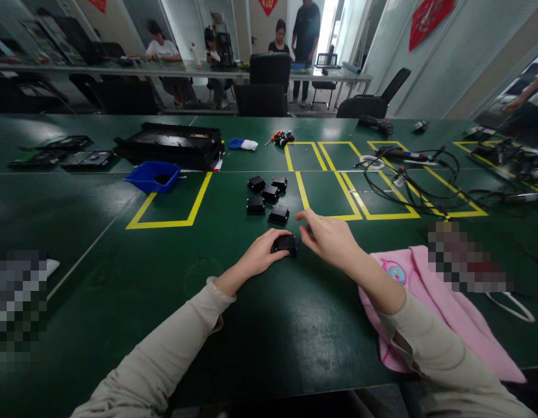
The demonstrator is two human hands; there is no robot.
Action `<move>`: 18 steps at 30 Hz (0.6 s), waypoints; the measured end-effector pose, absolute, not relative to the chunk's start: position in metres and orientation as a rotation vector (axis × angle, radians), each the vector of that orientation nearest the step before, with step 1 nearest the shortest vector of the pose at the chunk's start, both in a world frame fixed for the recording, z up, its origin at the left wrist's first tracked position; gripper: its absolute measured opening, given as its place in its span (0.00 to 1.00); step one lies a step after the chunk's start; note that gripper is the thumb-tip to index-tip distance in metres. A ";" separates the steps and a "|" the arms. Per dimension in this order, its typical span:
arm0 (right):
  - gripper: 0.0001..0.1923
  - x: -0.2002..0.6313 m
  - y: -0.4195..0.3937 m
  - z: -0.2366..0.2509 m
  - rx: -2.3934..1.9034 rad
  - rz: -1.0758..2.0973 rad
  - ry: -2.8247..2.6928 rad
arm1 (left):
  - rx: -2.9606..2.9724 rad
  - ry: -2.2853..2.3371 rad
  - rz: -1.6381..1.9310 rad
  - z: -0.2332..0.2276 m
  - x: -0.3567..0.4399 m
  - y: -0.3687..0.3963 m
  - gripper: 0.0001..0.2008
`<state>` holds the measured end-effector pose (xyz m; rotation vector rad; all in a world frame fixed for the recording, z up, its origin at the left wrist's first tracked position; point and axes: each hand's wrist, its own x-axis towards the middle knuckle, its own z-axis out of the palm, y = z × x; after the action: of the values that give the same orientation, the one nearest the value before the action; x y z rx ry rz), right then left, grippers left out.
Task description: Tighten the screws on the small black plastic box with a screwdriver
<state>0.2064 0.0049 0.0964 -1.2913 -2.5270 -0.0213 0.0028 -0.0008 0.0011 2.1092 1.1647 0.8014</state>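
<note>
Near the desk's (121,278) front edge | left hand (257,255) fingers closed on small black box (286,242) resting on desk | right hand (327,235) fingers open just beside it | risk: box may slide if pressed unevenly | five black boxes (269,200) behind

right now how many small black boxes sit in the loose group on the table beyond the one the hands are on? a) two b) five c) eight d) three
b, five small black boxes lie in a loose cluster on the green table, apart from the sixth black box, which the left hand rests on while the right hand hovers beside it.
</note>
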 end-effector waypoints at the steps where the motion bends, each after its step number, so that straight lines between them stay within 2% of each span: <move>1: 0.14 0.207 0.005 0.097 -1.282 -0.023 -2.533 | 2.109 1.164 0.803 0.001 0.003 -0.001 0.20; 5: 0.17 0.208 0.004 0.100 -1.333 -0.055 -2.605 | 2.109 1.156 0.807 0.002 0.003 -0.001 0.20; 11: 0.15 0.206 0.003 0.102 -1.330 -0.042 -2.589 | 2.112 1.159 0.805 0.001 0.004 -0.001 0.20; 18: 0.18 0.208 0.004 0.101 -1.318 -0.081 -2.584 | 2.136 1.169 0.803 0.008 0.006 -0.002 0.20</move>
<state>0.2075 0.0043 0.1010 -1.3182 -2.5841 -0.0812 0.0061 -0.0019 0.0078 2.1361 1.1686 0.8026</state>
